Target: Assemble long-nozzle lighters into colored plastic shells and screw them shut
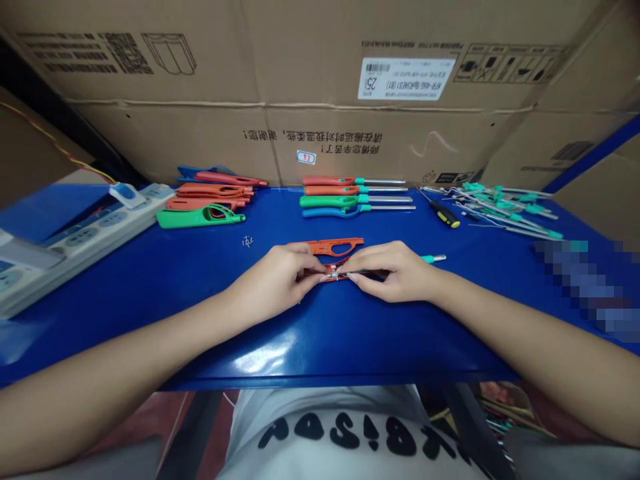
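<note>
In the middle of the blue table, my left hand (280, 277) and my right hand (393, 270) pinch the small inner parts of an opened red stick lighter (330, 272). Both hands' fingers are closed, and their tips almost meet. Much of the lighter is hidden under my right hand; its teal collar and metal tube end (435, 259) stick out beyond that hand. Just behind my fingers lies a loose orange lighter shell half (333, 247), with its trigger loop to the right. What exactly each fingertip presses on is too small to tell.
Lighter shell halves (215, 193) lie back left, near small screws (248, 241) and a white power strip (85, 240). Several lighters with metal tubes (355, 200) line the back. A screwdriver (444, 212) and teal-and-metal nozzle parts (510, 210) lie right. Cardboard (280, 73) stands behind.
</note>
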Action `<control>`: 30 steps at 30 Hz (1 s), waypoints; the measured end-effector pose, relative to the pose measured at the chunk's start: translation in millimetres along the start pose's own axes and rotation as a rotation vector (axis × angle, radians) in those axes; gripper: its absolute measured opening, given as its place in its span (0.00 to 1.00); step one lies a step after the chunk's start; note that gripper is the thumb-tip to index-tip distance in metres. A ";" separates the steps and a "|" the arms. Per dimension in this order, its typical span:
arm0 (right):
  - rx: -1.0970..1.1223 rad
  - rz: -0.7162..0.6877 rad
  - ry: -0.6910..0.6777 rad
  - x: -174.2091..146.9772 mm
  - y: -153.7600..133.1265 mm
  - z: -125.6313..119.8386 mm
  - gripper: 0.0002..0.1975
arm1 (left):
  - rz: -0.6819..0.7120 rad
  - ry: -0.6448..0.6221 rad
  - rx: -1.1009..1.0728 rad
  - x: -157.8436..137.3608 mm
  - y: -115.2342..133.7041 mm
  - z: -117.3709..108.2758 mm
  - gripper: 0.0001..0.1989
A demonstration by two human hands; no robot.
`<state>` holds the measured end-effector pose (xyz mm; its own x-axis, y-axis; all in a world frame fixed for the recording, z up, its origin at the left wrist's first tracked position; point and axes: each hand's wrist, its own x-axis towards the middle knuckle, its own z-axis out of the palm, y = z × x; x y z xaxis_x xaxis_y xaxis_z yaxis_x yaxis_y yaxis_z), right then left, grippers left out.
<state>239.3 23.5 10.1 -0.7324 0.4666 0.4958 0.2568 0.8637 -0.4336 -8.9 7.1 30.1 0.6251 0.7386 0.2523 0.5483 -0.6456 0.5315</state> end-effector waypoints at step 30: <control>-0.219 -0.159 0.063 -14.9 6.0 7.7 0.15 | -0.068 -0.077 -0.028 1.6 -0.1 -3.8 0.04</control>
<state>246.9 20.3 -5.7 -0.7356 0.3272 0.5931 0.2769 0.9443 -0.1776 -10.1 9.1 33.4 0.6286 0.7625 0.1529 0.5755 -0.5884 0.5680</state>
